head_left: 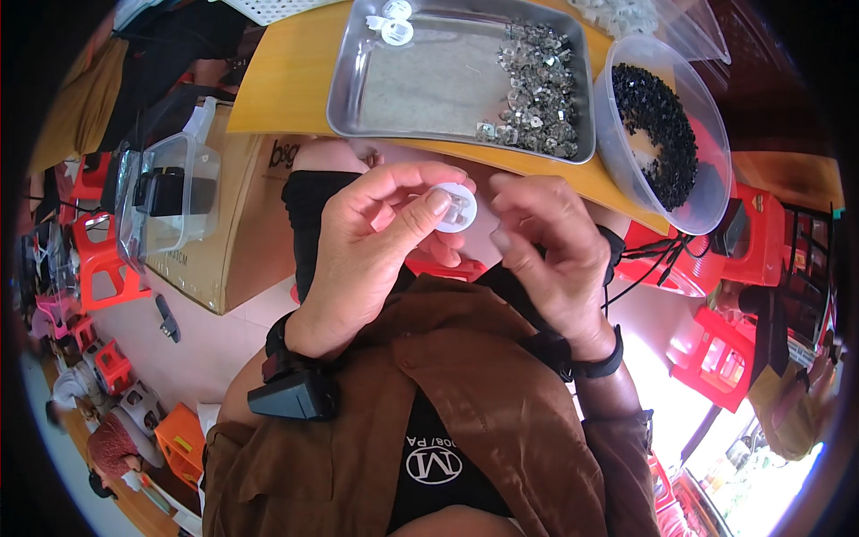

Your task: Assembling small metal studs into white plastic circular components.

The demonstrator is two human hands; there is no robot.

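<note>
A small white round plastic piece (457, 208) with a raised clear or whitish part in its middle is pinched between the thumb and fingers of my left hand (380, 224). Just to its right is my right hand (557, 237), its fingers curved and the thumb apart from the index finger. Nothing can be made out between them. Beyond both hands, a metal tray (429, 89) rests on the yellow table. Many small clear parts (539, 94) are heaped along its right side, and two white round pieces (396, 29) lie at its far left.
A clear round tub (711, 192) of small black parts (662, 134) stands right of the tray, at the edge of the yellow table (286, 80). On the left, a clear plastic bin (192, 192) sits by a cardboard box (246, 233). Red stools (716, 353) stand on both sides.
</note>
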